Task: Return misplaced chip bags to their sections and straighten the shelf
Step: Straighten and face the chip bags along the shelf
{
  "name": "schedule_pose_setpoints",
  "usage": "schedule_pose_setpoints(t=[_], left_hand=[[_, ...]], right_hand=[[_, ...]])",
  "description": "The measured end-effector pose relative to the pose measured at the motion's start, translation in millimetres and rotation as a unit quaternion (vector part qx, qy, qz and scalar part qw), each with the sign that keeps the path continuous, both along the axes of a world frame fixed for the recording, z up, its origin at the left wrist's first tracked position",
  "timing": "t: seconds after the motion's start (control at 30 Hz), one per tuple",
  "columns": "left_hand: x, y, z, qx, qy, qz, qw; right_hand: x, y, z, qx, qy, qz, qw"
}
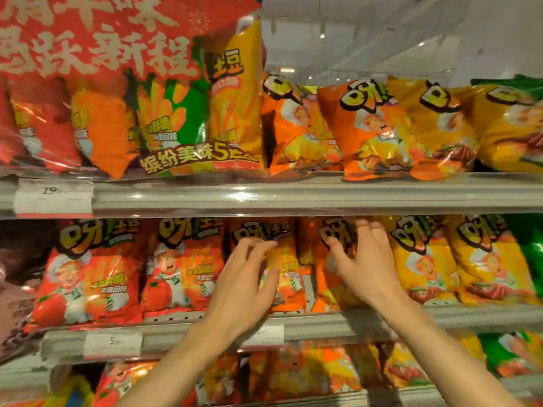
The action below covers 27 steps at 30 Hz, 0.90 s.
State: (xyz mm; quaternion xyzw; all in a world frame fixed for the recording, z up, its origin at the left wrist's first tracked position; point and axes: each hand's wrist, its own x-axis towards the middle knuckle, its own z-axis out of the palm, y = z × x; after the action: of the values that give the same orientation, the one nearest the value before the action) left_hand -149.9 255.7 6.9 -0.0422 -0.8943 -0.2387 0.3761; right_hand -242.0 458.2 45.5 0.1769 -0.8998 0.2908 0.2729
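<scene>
Two bare hands reach into the middle shelf (323, 321) of a snack display, apart from each other, both at the orange foil chip bags. The left hand (244, 277) has its fingers loosely curved against the front of one glossy orange bag (289, 277), fingertips near the printed logo; whether it actually pinches the foil I cannot tell. The right hand (364, 259) lies spread, fingers straight, on the neighbouring orange bag (326, 277), its fingertips up at the bag's top edge. Red tomato-print bags (94, 274) stand to the left, yellow bags (426, 259) to the right.
</scene>
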Motion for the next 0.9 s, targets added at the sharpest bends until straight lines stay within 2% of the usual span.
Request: schedule_pose_setpoints(t=[0.1,0.2,0.33,0.53,0.9], left_hand=[[-21.9,53.8,5.8,0.032,-0.044,-0.026,0.998],[-46.3,83.0,10.0,0.085,-0.131,-0.045,0.987],[-75.3,92.8,19.0,0.156,-0.186,-0.007,0.970],[-92.6,96.2,35.9,0.208,-0.227,-0.031,0.951],[-83.0,88.9,47.9,0.202,-0.229,-0.033,0.952]], right_hand=[[-19.5,47.3,9.0,0.053,-0.070,0.018,0.996],[-35.4,77.8,11.6,0.114,-0.140,0.076,0.981],[-55.0,90.1,10.9,0.170,-0.206,0.146,0.953],[-73.7,90.9,8.6,0.103,-0.239,0.227,0.938],[-64.1,99.8,8.4,0.045,-0.201,0.255,0.945]])
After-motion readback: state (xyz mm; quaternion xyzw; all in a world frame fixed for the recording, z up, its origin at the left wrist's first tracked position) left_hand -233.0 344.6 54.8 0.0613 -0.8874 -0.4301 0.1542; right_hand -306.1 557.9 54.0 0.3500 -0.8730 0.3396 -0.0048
